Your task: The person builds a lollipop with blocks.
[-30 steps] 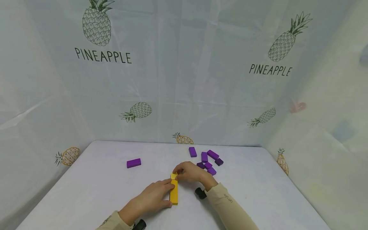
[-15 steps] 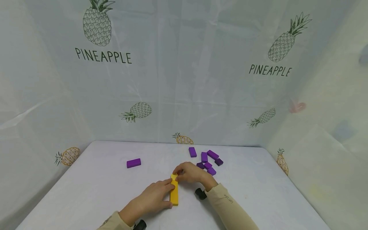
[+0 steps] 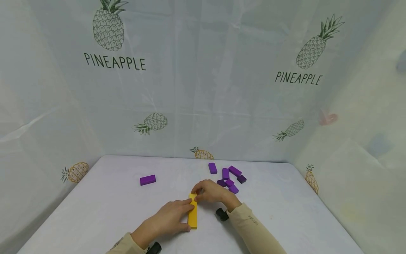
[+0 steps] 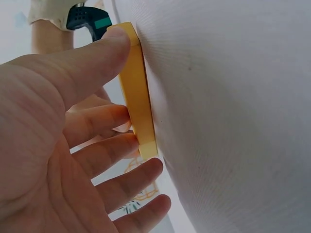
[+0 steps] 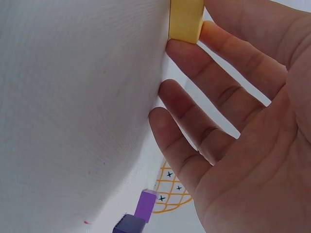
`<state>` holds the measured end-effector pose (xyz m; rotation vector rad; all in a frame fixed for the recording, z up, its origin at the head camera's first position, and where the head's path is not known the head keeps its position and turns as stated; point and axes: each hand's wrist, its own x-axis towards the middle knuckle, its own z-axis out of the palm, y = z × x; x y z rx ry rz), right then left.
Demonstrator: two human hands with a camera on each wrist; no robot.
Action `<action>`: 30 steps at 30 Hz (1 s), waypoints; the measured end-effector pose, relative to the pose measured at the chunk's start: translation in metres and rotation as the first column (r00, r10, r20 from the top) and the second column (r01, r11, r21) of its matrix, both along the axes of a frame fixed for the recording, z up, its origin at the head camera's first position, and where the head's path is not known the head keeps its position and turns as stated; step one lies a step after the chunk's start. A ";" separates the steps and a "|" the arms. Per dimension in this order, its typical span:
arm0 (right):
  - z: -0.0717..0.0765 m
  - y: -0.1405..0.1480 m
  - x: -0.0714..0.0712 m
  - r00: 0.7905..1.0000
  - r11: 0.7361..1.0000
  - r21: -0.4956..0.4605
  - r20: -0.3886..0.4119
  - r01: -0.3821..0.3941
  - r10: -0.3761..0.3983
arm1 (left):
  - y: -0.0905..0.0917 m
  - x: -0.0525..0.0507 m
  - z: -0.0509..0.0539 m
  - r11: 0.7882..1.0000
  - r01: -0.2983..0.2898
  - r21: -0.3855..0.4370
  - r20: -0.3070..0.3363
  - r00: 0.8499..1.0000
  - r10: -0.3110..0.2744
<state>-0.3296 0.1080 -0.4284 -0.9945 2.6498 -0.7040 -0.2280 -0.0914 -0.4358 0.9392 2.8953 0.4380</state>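
Yellow blocks [image 3: 192,219] lie end to end in a narrow row on the white table, pointing away from the person. My left hand [image 3: 166,219] holds the row from the left, thumb at the near end and fingertips farther up; in the left wrist view, the thumb [image 4: 92,65] and two fingertips touch the yellow row [image 4: 136,92]. At the far end, my right hand [image 3: 211,191] pinches the end yellow block [image 3: 192,196]. The right wrist view shows the thumb and fingertips around that yellow block [image 5: 185,22], with the other fingers on the table.
Several purple blocks [image 3: 225,173] lie loosely grouped beyond the right hand, with another purple block [image 3: 213,168] just left of them. A single purple block [image 3: 147,180] lies at the back left. A pineapple-printed curtain [image 3: 203,88] stands behind the table [image 3: 285,211].
The yellow row has shifted slightly toward the person. Both hands keep their hold on it, and the right hand has moved slightly nearer. The purple blocks have stayed in place.
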 end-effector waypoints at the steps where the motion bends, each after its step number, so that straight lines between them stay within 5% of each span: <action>1: 0.000 0.000 0.000 1.000 1.000 -0.001 0.003 0.002 -0.002 | 0.000 0.000 0.000 1.000 0.003 -0.004 -0.002 1.000 -0.003; 15: 0.008 0.007 -0.006 0.999 0.999 -0.018 0.033 0.039 -0.039 | 0.000 -0.001 0.005 0.999 0.024 -0.042 -0.032 0.999 -0.026; 30: 0.026 0.036 -0.062 0.977 0.978 -0.121 -0.106 0.173 -0.186 | 0.000 -0.001 0.002 0.999 0.016 -0.043 -0.008 1.000 -0.016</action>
